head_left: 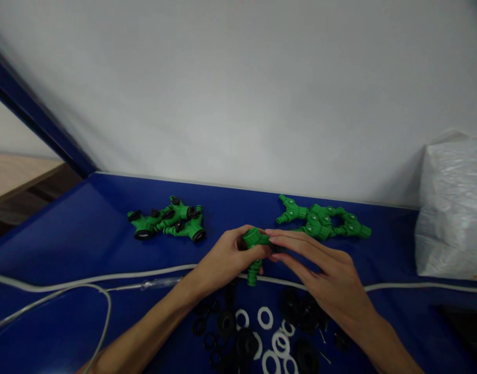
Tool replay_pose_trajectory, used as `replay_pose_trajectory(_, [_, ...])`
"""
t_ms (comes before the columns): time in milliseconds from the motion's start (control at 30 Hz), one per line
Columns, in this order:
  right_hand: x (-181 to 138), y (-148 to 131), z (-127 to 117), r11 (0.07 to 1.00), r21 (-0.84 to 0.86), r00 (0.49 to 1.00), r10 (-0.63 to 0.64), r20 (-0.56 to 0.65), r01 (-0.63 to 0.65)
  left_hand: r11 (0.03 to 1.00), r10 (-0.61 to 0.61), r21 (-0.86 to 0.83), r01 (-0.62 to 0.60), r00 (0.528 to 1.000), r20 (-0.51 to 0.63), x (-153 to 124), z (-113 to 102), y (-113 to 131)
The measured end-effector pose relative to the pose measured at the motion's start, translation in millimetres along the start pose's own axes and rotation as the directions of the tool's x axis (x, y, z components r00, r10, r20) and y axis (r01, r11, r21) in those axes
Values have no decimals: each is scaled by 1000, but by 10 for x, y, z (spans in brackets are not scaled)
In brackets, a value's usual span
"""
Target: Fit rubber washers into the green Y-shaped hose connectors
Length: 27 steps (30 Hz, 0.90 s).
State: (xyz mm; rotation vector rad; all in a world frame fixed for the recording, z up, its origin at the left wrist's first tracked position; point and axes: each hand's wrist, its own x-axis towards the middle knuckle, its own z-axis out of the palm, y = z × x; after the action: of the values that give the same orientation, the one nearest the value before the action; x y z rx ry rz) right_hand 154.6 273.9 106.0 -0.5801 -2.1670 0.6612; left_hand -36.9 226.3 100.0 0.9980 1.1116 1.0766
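Note:
Closed around a green Y-shaped hose splitter point(254, 237) is my left hand point(228, 257), thumb laid across it. One branch of the splitter points down toward me. My right hand point(327, 267) has its fingertips pressed together at the splitter's right-hand branch. Something dark shows at those fingertips, too hidden to name. Below my hands lie white ring washers point(281, 344), black rubber rings point(199, 326) and black caps point(246, 343). Beyond them, at the right, sits a group of green splitters without black parts point(318, 222).
Several green splitters with black fittings point(181, 221) lie at the back left. A white cable point(152, 272) crosses the blue table point(117, 208), and a thin clear-handled tool point(160, 283) rests beside it. A plastic-wrapped bundle point(452, 208) stands at the right against the pale wall.

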Motion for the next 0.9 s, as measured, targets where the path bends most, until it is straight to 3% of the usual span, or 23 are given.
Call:
replay_pose_trajectory(267, [7,39,-21,996,-37,997,-80,15,80,996,31,81,-31,1000,3,-5,11,-14])
replay_pose_trajectory(600, [-1,-21,53,995,-40,995,-93,34,94,990,126,85,-116,983,-132,-6,80,-101])
replay_pose_trajectory(767, [98,-218,-271,965,-239,993,-100,60,111,997,58,-33,-65,980,-191,-4,31,-19])
replay_pose_trajectory(833, [30,-304,-469,923,-373,995,-91,28,95,993,50,-90,-71,975,-218,0,-7,-3])
replay_pose_trajectory(900, [-168,-359,-619,883,-463,996,-57,75,85,986,55,-142,-89,972,-227,5,-35,-1])
